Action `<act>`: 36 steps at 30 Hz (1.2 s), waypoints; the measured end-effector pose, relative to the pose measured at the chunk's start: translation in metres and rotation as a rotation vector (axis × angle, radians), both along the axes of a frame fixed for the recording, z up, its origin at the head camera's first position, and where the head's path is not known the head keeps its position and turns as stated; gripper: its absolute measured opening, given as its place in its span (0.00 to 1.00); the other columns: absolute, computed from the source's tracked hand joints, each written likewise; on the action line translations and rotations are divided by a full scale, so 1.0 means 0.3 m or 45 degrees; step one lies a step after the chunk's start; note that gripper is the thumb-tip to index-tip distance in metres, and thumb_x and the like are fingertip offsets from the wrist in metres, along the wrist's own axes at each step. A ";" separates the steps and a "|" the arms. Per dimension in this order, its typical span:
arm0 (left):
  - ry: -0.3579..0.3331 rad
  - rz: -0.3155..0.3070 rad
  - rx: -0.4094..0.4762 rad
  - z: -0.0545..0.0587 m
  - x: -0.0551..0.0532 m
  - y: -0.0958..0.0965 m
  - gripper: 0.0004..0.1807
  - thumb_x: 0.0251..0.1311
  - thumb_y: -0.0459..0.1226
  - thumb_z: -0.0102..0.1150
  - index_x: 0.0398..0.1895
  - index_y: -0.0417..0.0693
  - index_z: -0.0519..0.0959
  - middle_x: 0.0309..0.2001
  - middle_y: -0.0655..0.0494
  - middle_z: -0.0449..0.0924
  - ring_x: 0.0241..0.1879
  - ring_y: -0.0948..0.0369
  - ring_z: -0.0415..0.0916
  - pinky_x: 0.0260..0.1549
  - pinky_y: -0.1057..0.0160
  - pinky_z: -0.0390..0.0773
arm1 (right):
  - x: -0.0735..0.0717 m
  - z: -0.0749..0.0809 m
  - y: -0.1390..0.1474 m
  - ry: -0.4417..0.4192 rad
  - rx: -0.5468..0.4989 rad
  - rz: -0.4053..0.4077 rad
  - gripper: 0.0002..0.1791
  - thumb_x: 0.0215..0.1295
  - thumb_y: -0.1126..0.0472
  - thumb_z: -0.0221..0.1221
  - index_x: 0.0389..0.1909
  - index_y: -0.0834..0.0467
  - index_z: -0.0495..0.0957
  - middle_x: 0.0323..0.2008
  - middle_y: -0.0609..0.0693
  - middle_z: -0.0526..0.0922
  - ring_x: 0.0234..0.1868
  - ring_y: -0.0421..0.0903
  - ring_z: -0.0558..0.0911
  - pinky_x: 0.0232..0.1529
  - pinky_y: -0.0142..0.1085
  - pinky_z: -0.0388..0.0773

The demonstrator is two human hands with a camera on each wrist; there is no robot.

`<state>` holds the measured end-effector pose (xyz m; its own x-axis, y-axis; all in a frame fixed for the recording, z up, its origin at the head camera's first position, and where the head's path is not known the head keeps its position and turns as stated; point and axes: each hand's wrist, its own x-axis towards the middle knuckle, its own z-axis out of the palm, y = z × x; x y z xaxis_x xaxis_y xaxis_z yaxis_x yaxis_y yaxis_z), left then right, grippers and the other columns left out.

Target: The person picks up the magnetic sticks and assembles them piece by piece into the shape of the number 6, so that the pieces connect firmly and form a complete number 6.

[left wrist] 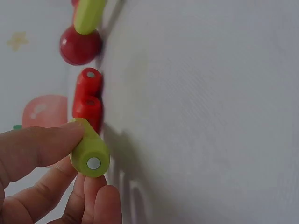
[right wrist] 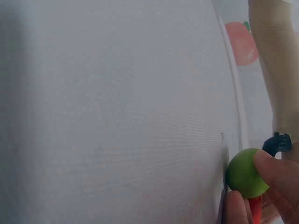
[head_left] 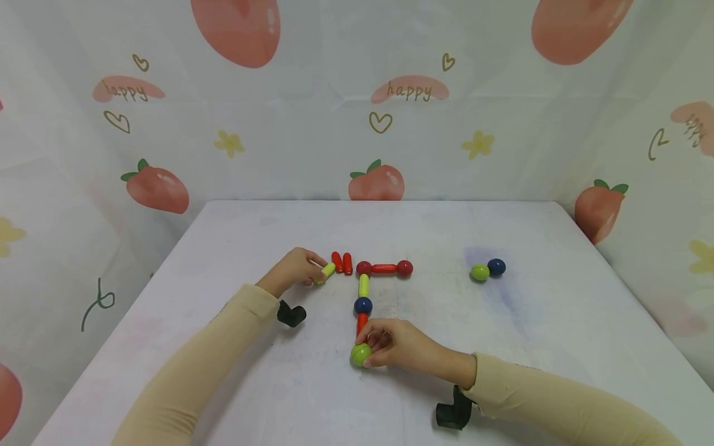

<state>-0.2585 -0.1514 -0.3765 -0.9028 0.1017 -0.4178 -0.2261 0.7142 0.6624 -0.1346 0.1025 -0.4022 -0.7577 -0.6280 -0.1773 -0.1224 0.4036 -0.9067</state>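
Note:
My left hand (head_left: 298, 271) pinches a yellow-green magnetic rod (left wrist: 93, 154) with a silvery magnet in its end. Just beyond it, two red rods (head_left: 342, 263) lie side by side. My right hand (head_left: 404, 348) holds a green ball (head_left: 360, 355) between thumb and fingers, at the near end of a chain on the table. From that ball the chain runs away through a red rod (head_left: 362, 323), a blue ball (head_left: 363, 306) and a yellow-green rod (head_left: 364, 285) to a dark red ball (head_left: 364, 268). There a red rod (head_left: 384, 269) links sideways to another dark red ball (head_left: 405, 268).
Toward the right of the white table (head_left: 558, 322), a loose green ball (head_left: 480, 272) touches a dark blue ball (head_left: 496, 267). Black wrist-camera mounts (head_left: 292, 314) hang under both wrists. A printed cloth (head_left: 312, 124) with peach patterns stands behind the table's far edge.

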 end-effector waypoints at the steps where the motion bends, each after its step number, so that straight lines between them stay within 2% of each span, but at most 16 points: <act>1: 0.007 -0.003 0.008 0.004 0.001 0.002 0.21 0.62 0.33 0.66 0.59 0.40 0.81 0.56 0.43 0.81 0.35 0.61 0.76 0.34 0.71 0.79 | 0.000 -0.001 0.000 0.001 -0.002 0.000 0.15 0.57 0.69 0.72 0.45 0.60 0.83 0.38 0.51 0.85 0.38 0.37 0.81 0.42 0.23 0.79; 8: 0.065 -0.009 0.057 0.046 0.012 0.032 0.20 0.63 0.34 0.67 0.59 0.42 0.82 0.55 0.43 0.81 0.45 0.57 0.79 0.47 0.66 0.84 | -0.002 -0.004 0.001 0.006 -0.010 0.002 0.15 0.57 0.69 0.72 0.45 0.61 0.83 0.38 0.51 0.85 0.37 0.36 0.82 0.41 0.21 0.78; 11: 0.092 -0.029 0.080 0.070 0.026 0.057 0.20 0.62 0.35 0.68 0.58 0.43 0.82 0.54 0.44 0.81 0.46 0.56 0.79 0.49 0.64 0.85 | -0.004 -0.006 0.001 0.011 -0.010 0.004 0.15 0.57 0.69 0.72 0.45 0.61 0.83 0.38 0.51 0.85 0.37 0.36 0.82 0.41 0.21 0.78; 15: 0.156 -0.102 0.154 0.094 0.054 0.102 0.20 0.61 0.34 0.69 0.57 0.43 0.83 0.49 0.45 0.83 0.43 0.57 0.80 0.47 0.64 0.85 | -0.005 -0.009 0.002 0.023 -0.012 0.005 0.15 0.57 0.69 0.73 0.45 0.61 0.83 0.38 0.51 0.85 0.37 0.36 0.82 0.42 0.21 0.78; 19: 0.233 -0.226 0.234 0.102 0.090 0.153 0.19 0.61 0.34 0.69 0.56 0.42 0.83 0.46 0.46 0.84 0.42 0.58 0.81 0.43 0.66 0.82 | -0.003 -0.011 0.004 0.046 -0.032 0.016 0.15 0.56 0.69 0.73 0.44 0.61 0.83 0.37 0.52 0.85 0.37 0.34 0.82 0.42 0.22 0.79; 23: 0.270 -0.300 0.306 0.090 0.126 0.207 0.17 0.60 0.33 0.70 0.53 0.43 0.85 0.45 0.48 0.86 0.42 0.60 0.80 0.41 0.68 0.79 | -0.001 -0.014 0.007 0.065 -0.063 0.036 0.15 0.56 0.69 0.72 0.44 0.62 0.82 0.37 0.54 0.85 0.36 0.33 0.82 0.43 0.23 0.80; 28: 0.296 -0.359 0.349 0.045 0.155 0.265 0.14 0.59 0.33 0.71 0.49 0.44 0.86 0.43 0.51 0.87 0.39 0.63 0.81 0.44 0.68 0.82 | 0.001 -0.016 0.008 0.065 -0.090 0.048 0.15 0.57 0.70 0.72 0.44 0.64 0.82 0.37 0.56 0.86 0.36 0.32 0.82 0.42 0.22 0.80; 33: 0.319 -0.449 0.321 -0.020 0.152 0.304 0.14 0.56 0.34 0.74 0.47 0.47 0.87 0.43 0.53 0.88 0.38 0.66 0.81 0.44 0.69 0.82 | 0.002 -0.016 0.007 0.078 -0.090 0.053 0.15 0.57 0.70 0.71 0.44 0.65 0.81 0.37 0.57 0.87 0.36 0.31 0.83 0.42 0.22 0.80; 36: 0.349 -0.533 0.279 -0.043 0.145 0.318 0.14 0.56 0.33 0.74 0.47 0.46 0.87 0.43 0.53 0.89 0.37 0.67 0.81 0.42 0.71 0.82 | 0.001 -0.014 0.007 0.071 -0.080 0.049 0.15 0.57 0.70 0.71 0.44 0.64 0.81 0.39 0.57 0.87 0.37 0.30 0.82 0.42 0.22 0.80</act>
